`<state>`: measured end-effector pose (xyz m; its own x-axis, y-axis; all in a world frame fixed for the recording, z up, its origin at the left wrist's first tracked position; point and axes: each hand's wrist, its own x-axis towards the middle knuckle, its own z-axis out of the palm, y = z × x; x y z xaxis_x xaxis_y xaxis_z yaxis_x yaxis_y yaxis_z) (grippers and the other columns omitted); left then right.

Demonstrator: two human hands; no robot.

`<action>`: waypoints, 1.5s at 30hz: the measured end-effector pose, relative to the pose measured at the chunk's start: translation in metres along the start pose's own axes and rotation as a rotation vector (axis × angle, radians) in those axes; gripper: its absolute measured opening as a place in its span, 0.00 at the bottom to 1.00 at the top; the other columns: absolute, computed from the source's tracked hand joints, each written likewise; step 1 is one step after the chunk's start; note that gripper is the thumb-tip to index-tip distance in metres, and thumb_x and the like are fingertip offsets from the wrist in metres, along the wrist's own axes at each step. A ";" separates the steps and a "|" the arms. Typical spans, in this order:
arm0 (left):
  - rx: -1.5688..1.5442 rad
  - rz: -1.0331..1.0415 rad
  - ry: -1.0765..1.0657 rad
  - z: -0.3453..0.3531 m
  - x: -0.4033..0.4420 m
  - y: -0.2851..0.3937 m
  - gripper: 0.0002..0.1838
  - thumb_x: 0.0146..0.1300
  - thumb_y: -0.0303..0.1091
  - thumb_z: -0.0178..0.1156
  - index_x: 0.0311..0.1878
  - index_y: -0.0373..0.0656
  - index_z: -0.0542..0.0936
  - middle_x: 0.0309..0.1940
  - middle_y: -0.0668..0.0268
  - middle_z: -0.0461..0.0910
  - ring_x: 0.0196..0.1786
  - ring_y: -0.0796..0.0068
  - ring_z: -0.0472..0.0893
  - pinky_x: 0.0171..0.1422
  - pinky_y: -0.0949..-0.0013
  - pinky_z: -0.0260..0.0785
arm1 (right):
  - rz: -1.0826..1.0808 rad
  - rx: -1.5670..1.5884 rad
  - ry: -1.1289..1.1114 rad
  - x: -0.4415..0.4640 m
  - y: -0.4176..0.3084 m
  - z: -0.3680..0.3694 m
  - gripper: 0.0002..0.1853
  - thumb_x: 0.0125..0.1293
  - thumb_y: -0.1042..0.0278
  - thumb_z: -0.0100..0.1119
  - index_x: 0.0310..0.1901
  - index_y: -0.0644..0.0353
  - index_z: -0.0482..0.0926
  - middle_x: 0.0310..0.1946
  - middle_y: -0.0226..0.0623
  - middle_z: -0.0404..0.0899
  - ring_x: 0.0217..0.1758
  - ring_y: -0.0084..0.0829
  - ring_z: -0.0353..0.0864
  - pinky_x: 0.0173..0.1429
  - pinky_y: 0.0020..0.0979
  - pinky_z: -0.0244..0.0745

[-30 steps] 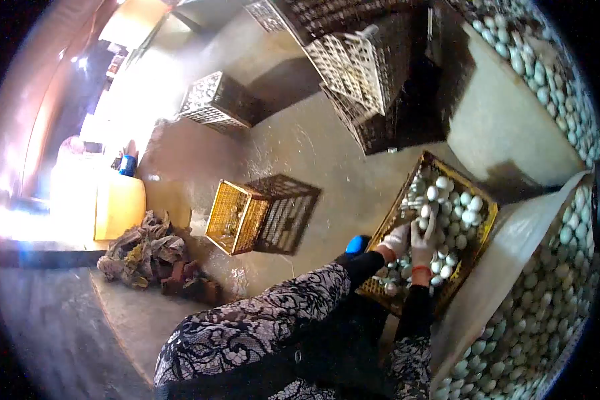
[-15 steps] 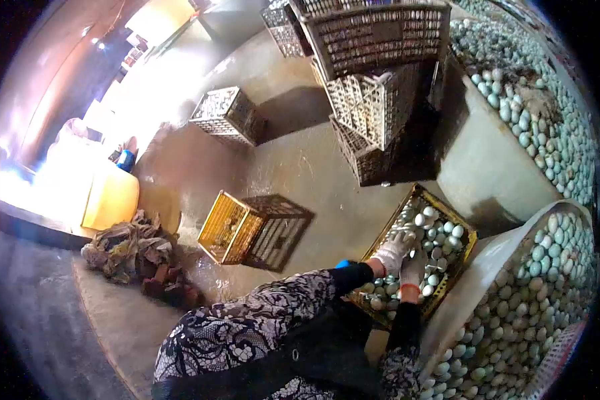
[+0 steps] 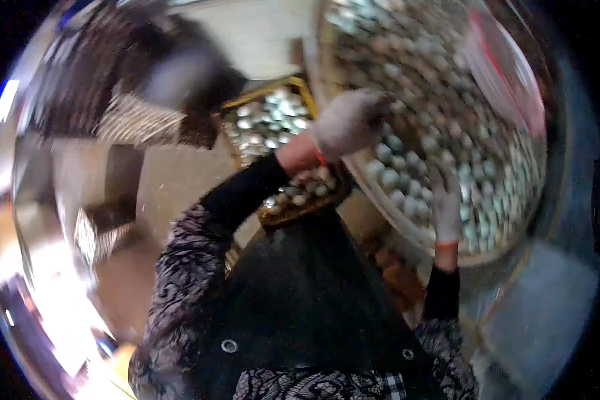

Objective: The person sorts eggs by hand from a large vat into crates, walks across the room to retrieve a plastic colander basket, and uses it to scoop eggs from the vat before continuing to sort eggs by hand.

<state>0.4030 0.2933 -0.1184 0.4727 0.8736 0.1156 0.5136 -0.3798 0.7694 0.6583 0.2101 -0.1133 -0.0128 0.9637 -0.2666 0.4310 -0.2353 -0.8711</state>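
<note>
My left hand [image 3: 355,123], in a pale glove, is over the near rim of a large round vat [image 3: 407,237] filled with pale green and whitish eggs [image 3: 413,180]. Its fingers curve down toward the eggs and are blurred, so what they hold cannot be made out. My right hand [image 3: 448,203], also gloved, reaches into the vat from below. Its fingers stretch out over the eggs, touching or nearly touching them. To the left of the vat is a yellow-edged crate [image 3: 288,217] with many eggs in it, partly covered by my left forearm.
Blurred stacked crates [image 3: 140,117] stand at the upper left. A smaller crate [image 3: 100,233] is on the wet floor [image 3: 170,190]. A pink-rimmed basket [image 3: 507,73] lies at the vat's far right side. Reddish lumps [image 3: 397,273] lie below the vat.
Both hands have left the yellow-edged crate and are now over the vat of eggs. The view has swung to the right, and blurs with the motion.
</note>
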 end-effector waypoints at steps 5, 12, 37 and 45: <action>0.446 0.027 -0.486 0.067 0.038 -0.013 0.44 0.50 0.46 0.64 0.68 0.49 0.54 0.41 0.53 0.78 0.43 0.52 0.80 0.46 0.54 0.73 | 0.215 -0.175 -0.028 -0.013 0.060 -0.038 0.27 0.69 0.48 0.45 0.62 0.59 0.67 0.61 0.39 0.67 0.65 0.31 0.63 0.66 0.30 0.59; 0.401 -0.184 -0.918 0.123 0.070 -0.063 0.63 0.32 0.56 0.74 0.70 0.46 0.49 0.62 0.42 0.60 0.61 0.47 0.68 0.61 0.55 0.66 | 0.168 0.014 -0.155 0.021 0.096 -0.027 0.28 0.69 0.50 0.40 0.65 0.58 0.62 0.68 0.40 0.55 0.69 0.37 0.57 0.69 0.31 0.54; -0.643 -0.474 -0.460 0.117 0.065 -0.042 0.43 0.42 0.38 0.73 0.63 0.38 0.65 0.48 0.61 0.76 0.47 0.74 0.77 0.49 0.73 0.73 | 0.420 0.371 -0.051 0.113 0.127 0.034 0.41 0.57 0.34 0.53 0.61 0.64 0.67 0.57 0.40 0.69 0.56 0.34 0.68 0.58 0.34 0.64; -0.820 -0.526 -0.256 0.099 0.061 0.001 0.38 0.43 0.36 0.74 0.58 0.36 0.68 0.44 0.62 0.76 0.45 0.75 0.77 0.45 0.73 0.74 | 0.547 0.843 -0.007 0.097 0.091 0.036 0.40 0.52 0.30 0.56 0.57 0.57 0.71 0.51 0.40 0.73 0.51 0.40 0.71 0.57 0.41 0.67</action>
<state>0.5029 0.3160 -0.1728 0.5170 0.7418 -0.4271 0.0954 0.4460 0.8900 0.6640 0.2776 -0.2332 -0.0101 0.6960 -0.7179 -0.4004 -0.6607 -0.6349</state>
